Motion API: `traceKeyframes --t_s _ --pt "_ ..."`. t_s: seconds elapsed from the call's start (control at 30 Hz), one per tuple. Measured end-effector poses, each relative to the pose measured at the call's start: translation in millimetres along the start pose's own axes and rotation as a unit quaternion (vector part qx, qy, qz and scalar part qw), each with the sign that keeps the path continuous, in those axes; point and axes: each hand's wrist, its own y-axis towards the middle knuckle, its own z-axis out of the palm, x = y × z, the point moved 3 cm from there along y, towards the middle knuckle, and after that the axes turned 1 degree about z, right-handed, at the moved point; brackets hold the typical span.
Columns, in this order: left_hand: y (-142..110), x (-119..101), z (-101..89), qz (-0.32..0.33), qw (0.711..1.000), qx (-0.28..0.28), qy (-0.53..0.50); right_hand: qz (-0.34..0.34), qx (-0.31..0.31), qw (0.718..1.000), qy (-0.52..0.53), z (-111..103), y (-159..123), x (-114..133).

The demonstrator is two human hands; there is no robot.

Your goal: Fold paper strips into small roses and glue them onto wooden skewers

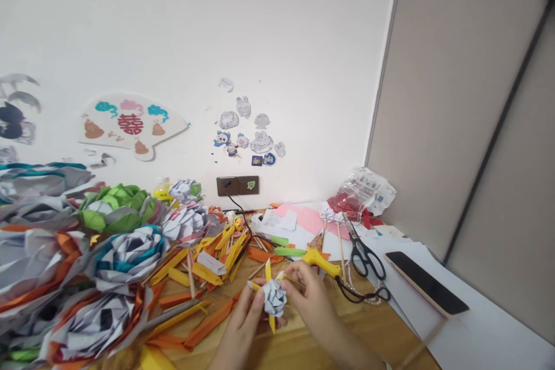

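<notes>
A small white folded-paper flower [274,299] with yellow strips sticking out around it is held between both hands, above the wooden table [364,329]. My left hand [247,315] grips its left side, thumb in front and the other fingers partly hidden behind. On the flower's right, my right hand [310,295] pinches at the edge near a yellow strip. Just beyond my right hand lies a yellow glue gun [321,261] with a black cord. Loose yellow strips [177,276] and orange strips [210,324] of folded paper are scattered to the left of my hands.
Large paper flowers [130,254] crowd the left side. Black scissors [366,259] and a phone [427,282] lie at right on white paper sheets [481,332]. A plugged-in cord [236,202] runs down from the wall socket [249,185]. Plastic packaging [364,191] stands in the back corner.
</notes>
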Motion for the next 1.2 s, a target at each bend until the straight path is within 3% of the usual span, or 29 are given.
traceKeyframes --t_s 0.3,0.67,1.2 --pt "-2 -1 2.2 0.014 0.999 -0.029 -0.019 -0.062 -0.053 0.989 -0.12 -5 -5 3" --pt "0 1 -2.3 0.003 0.999 -0.032 -0.014 -0.105 -0.051 0.98 -0.164 -2 -7 0" --pt "3 4 -4.8 0.014 1.0 -0.005 0.018 -0.223 -0.081 0.944 -0.229 -2 -8 5"
